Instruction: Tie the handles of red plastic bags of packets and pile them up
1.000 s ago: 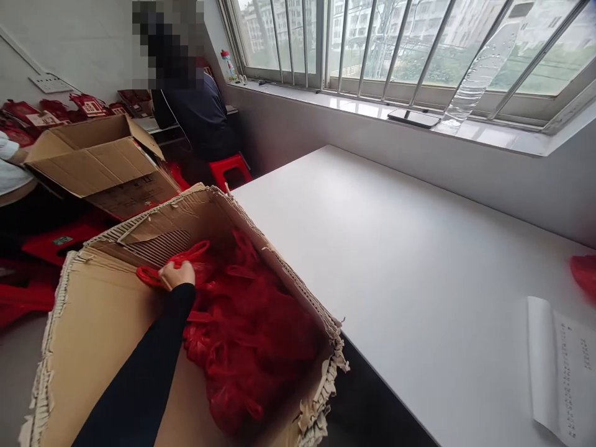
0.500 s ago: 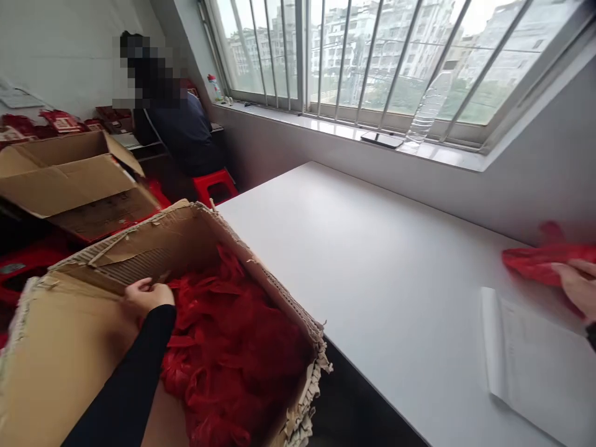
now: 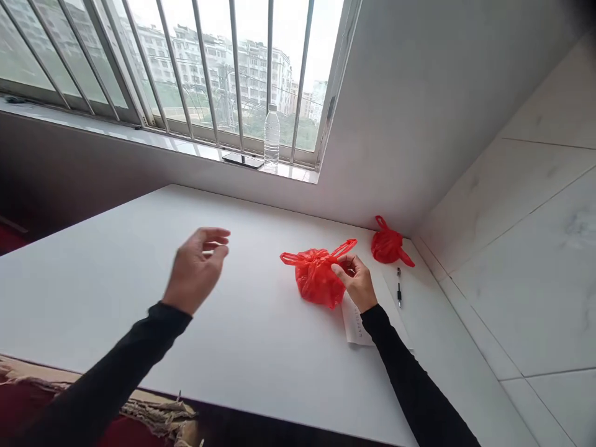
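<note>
A red plastic bag [image 3: 319, 279] with a knotted top and two loop handles rests on the white table [image 3: 261, 366]. My right hand [image 3: 357, 280] pinches the bag near its right handle; the bag's contents are hidden. Left of the bag, my left hand [image 3: 195, 267] hangs over the table with fingers curved and apart, holding nothing. A second tied red bag [image 3: 387, 244] sits in the far right corner. Partly under the near bag and my right wrist lies a paper pad [image 3: 356, 326] with writing on it.
A black pen [image 3: 399, 288] lies right of the pad. On the windowsill stand a clear bottle [image 3: 272, 138] and, flat, a dark phone [image 3: 243, 160]. A torn cardboard box [image 3: 158, 415] borders the table's near left edge. A tiled wall [image 3: 521, 248] rises on the right.
My view has swung right. My left hand has come out of the cardboard box, with nothing in it, to above the table. My right hand is still at a red bag.
</note>
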`<state>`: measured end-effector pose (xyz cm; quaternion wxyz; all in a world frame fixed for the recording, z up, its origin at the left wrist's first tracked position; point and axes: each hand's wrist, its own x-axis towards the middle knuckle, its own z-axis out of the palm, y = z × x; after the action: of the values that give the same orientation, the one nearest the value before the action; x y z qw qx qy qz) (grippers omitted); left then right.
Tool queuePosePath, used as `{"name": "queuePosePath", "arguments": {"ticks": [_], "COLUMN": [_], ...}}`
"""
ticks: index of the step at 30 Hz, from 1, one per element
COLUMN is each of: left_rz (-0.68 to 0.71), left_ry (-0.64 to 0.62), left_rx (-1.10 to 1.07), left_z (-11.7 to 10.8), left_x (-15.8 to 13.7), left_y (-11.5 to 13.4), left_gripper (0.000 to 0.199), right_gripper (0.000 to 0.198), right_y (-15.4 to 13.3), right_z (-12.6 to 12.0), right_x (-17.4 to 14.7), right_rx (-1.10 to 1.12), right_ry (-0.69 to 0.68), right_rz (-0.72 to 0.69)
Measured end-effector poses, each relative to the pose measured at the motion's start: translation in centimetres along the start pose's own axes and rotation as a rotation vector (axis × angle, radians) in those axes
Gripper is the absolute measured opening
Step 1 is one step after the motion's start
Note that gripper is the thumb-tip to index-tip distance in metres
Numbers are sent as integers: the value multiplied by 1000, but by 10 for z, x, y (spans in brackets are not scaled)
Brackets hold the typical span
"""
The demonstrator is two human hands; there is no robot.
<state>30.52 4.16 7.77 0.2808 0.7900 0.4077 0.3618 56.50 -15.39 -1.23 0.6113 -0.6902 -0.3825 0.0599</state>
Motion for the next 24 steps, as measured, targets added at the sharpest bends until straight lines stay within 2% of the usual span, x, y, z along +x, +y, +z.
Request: {"name": "queuePosePath", "arguments": {"ticks": [2, 5, 8, 11, 15, 17, 21, 24], "left_rz": [141, 316, 394, 406, 419, 409, 331, 347], "left_ry": [-164, -353, -481, -563, -624, -615, -539, -590], "left_rx": [-39, -52, -40, -5, 36, 43, 33, 2], "left_z": [43, 104, 133, 136, 129, 127, 119, 113], "left_x": [2, 6, 10, 11, 14, 17, 24, 20], "left_y": [15, 24, 20, 14, 12, 12, 10, 11], "left_gripper": [31, 42, 50, 50, 31, 26, 33, 40], "right_gripper": [32, 30, 25, 21, 19, 19, 21, 22], "right_y": [5, 16, 22, 23, 22, 24, 26, 23], "right_z": [3, 5, 8, 9, 9, 6, -1, -1], "right_x": [-9, -16, -19, -21, -21, -20, -19, -21], "right_rx": [14, 25, 31, 26, -6, -27, -54, -67], "right_ry": [2, 4, 4, 16, 37, 65, 165, 185], "right_rz": [18, 32, 27, 19, 9, 12, 18, -17]}}
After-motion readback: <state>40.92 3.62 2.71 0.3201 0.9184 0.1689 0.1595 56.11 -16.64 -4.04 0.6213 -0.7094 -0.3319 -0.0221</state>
